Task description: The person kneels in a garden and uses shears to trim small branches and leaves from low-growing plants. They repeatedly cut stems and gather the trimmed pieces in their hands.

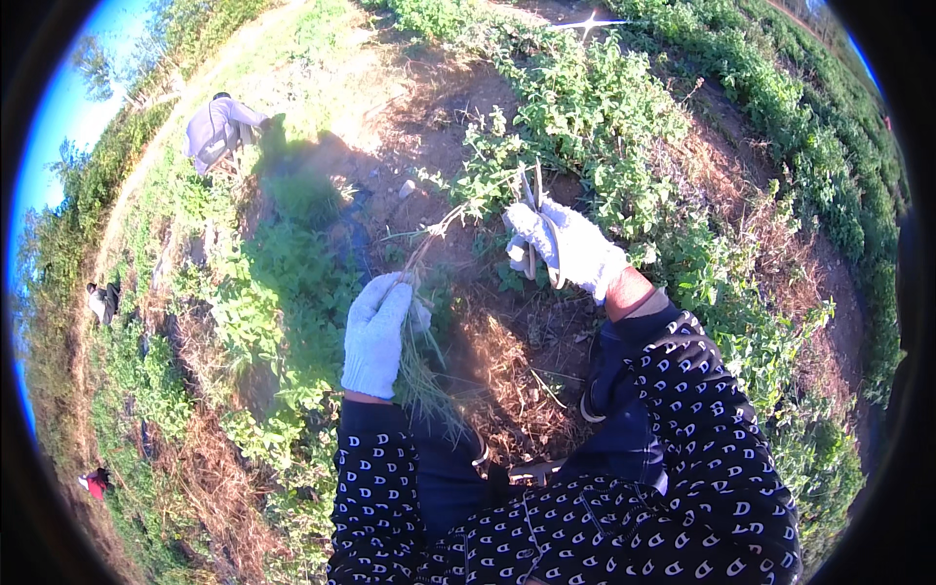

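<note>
My left hand [376,333], in a white knit glove, grips a bunch of pulled grass weeds [428,376]. Their pale brown stems or roots point up and away past the fingers, while the thin green blades hang down beside the wrist. A pair of scissors [556,252] is in my right hand [585,245], which wears a white glove too. The blades point away from me, slightly apart, near a leafy green plant [482,197]. The gloved fingers cover part of the handles.
Leafy crop rows [599,110] run along both sides. Dry straw [512,380] and bare soil [475,102] lie between them. A pale stone [406,189] rests ahead. One person [219,131] crouches at the upper left; others [102,302] are farther off at the left edge.
</note>
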`<action>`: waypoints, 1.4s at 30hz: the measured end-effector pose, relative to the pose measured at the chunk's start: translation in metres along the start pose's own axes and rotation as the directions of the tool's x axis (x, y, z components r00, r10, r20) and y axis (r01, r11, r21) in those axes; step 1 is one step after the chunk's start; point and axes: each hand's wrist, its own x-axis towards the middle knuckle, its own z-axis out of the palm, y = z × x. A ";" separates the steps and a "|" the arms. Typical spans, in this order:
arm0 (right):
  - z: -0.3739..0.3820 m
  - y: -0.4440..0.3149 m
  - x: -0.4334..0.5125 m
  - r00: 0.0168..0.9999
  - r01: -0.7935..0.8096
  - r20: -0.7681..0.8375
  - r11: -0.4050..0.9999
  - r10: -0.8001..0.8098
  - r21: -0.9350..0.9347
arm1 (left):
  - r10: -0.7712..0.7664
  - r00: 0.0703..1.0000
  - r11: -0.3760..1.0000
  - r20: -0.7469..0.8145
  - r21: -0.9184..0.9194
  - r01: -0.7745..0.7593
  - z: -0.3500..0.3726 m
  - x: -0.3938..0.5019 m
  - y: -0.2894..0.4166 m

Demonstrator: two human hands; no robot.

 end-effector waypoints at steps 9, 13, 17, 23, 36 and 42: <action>0.007 -0.010 0.001 0.989 -0.004 -0.149 1.000 0.007 0.018 | -0.032 0.998 0.999 0.045 -0.014 0.032 0.001 -0.001 -0.003; 0.004 -0.012 0.002 0.987 0.005 -0.159 0.998 0.006 0.067 | -0.016 0.999 1.000 0.046 0.027 0.015 0.002 0.000 -0.004; 0.003 -0.008 0.001 0.991 0.015 -0.131 0.998 -0.007 0.058 | -0.015 1.000 1.000 0.025 0.014 0.015 0.002 0.001 -0.006; 0.000 0.017 0.004 0.997 -0.066 0.050 0.993 0.061 0.100 | 0.011 1.000 1.000 0.003 0.008 -0.011 0.000 0.002 -0.005; 0.008 -0.005 -0.002 0.996 -0.036 -0.077 0.997 0.041 0.069 | -0.015 0.993 0.998 0.114 0.060 0.008 0.005 0.001 -0.009; 0.017 0.001 -0.003 0.998 -0.027 -0.060 0.993 0.035 0.119 | 0.020 0.999 0.999 0.045 0.040 -0.022 0.006 -0.001 -0.008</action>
